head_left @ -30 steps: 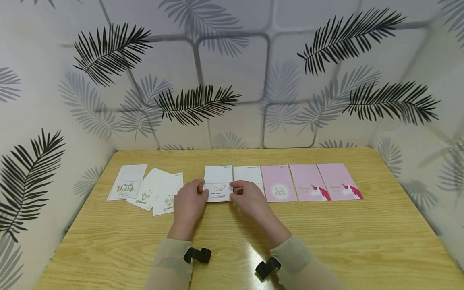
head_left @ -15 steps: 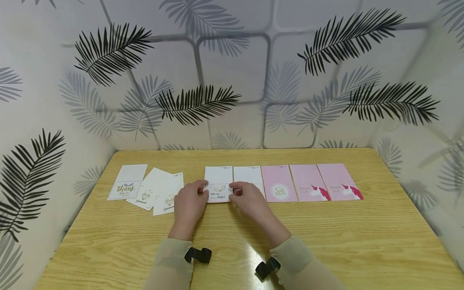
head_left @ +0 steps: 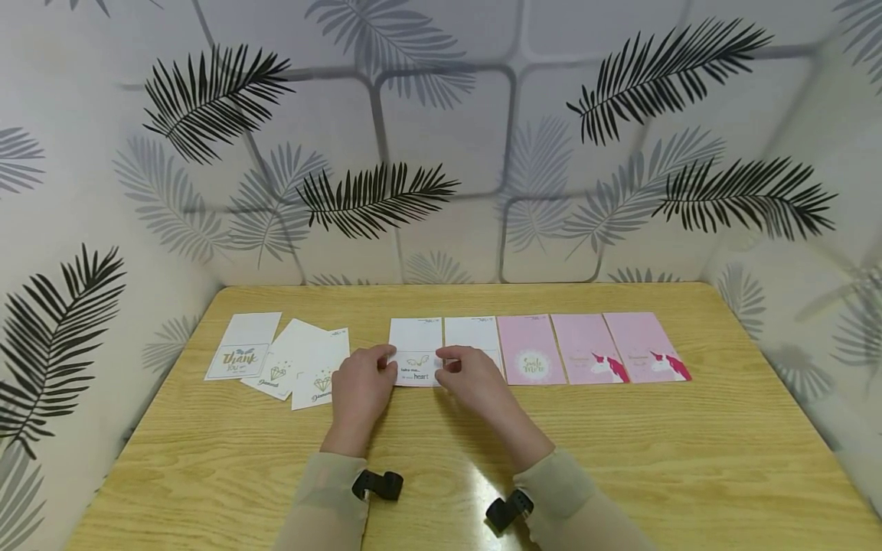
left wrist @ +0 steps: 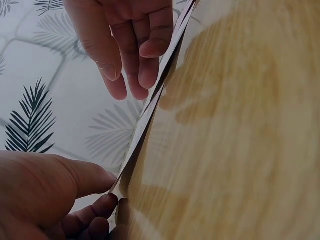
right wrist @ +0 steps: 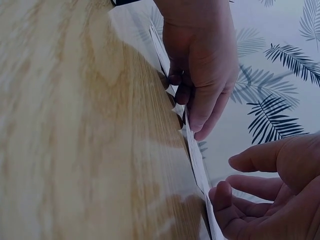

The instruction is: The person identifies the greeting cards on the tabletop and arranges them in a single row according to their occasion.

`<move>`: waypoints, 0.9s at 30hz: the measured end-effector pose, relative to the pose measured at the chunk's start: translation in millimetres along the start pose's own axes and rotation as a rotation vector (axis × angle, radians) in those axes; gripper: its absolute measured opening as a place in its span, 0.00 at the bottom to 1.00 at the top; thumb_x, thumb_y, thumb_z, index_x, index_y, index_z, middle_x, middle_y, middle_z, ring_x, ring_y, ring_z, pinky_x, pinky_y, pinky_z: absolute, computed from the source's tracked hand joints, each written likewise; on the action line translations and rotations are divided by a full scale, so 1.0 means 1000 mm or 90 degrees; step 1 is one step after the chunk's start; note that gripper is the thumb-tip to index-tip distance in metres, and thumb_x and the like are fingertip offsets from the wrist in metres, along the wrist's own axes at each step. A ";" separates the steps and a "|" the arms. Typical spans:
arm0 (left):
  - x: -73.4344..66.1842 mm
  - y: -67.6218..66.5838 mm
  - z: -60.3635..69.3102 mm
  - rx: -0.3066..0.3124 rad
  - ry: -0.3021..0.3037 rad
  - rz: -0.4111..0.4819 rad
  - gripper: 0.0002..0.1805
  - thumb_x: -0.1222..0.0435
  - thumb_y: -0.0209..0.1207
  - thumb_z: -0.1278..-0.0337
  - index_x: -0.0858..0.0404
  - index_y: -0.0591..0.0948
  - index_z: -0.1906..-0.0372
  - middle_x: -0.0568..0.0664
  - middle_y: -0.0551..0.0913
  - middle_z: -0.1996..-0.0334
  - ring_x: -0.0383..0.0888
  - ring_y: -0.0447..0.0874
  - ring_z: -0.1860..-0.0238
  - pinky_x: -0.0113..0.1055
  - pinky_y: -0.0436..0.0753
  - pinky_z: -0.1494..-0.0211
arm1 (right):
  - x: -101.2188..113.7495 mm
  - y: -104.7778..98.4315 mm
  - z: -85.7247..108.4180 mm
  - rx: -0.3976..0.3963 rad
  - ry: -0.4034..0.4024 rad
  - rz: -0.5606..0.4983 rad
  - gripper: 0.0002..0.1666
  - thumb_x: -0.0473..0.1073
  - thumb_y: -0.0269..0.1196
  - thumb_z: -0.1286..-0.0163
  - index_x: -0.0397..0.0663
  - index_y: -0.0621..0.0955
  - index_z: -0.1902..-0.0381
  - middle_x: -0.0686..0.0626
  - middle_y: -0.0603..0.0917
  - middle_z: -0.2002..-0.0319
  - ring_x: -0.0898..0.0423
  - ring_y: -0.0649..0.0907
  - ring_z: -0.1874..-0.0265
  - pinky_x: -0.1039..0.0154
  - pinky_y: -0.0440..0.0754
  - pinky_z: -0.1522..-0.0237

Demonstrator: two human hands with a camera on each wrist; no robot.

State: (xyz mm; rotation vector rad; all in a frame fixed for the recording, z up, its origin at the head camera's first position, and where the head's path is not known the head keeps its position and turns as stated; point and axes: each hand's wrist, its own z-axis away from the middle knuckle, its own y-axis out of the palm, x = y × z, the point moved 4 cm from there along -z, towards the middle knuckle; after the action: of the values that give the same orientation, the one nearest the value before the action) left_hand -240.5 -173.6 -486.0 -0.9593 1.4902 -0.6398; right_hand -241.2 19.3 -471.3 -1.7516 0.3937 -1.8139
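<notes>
Barely moved, L hand pinching card; R hand loose, alongside

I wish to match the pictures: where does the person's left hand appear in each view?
Head: left hand, below and left of centre, pinching a white card.
Left wrist: left hand, large, at lower left.
Right wrist: left hand, at the top, right of centre.
Shared landmark: the wooden table.

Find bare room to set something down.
Bare table lies right of the right sleeve, in front of the pink cards; also left of the left sleeve, in front of the diamond cards. Crowded around the heart card, between left grip and right grip, and along the row rightward.
</notes>
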 end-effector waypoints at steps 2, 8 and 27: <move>0.000 0.000 0.000 -0.001 0.001 -0.002 0.14 0.66 0.70 0.29 0.61 0.93 0.42 0.53 0.91 0.59 0.53 0.88 0.61 0.55 0.84 0.57 | 0.001 0.000 0.000 0.003 -0.005 -0.003 0.24 0.38 0.69 0.26 0.42 0.87 0.34 0.43 0.91 0.47 0.48 0.87 0.50 0.49 0.85 0.45; -0.001 0.000 0.000 0.001 0.009 -0.012 0.14 0.66 0.70 0.29 0.60 0.93 0.42 0.52 0.90 0.61 0.51 0.84 0.65 0.52 0.83 0.60 | 0.002 0.003 0.000 0.020 -0.026 -0.001 0.23 0.38 0.69 0.26 0.41 0.88 0.35 0.46 0.91 0.51 0.51 0.86 0.52 0.51 0.84 0.47; -0.001 0.004 0.002 0.004 0.021 -0.052 0.15 0.65 0.72 0.29 0.60 0.92 0.41 0.53 0.86 0.61 0.56 0.84 0.59 0.58 0.83 0.53 | 0.003 0.006 0.001 0.036 -0.034 0.014 0.21 0.38 0.69 0.24 0.40 0.89 0.36 0.47 0.91 0.50 0.53 0.85 0.53 0.53 0.84 0.48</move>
State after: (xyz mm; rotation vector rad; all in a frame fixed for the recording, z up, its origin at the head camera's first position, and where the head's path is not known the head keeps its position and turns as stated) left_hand -239.1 -170.6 -489.3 -1.0130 1.4840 -0.7215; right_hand -239.2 12.8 -472.5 -1.7463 0.3355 -1.7422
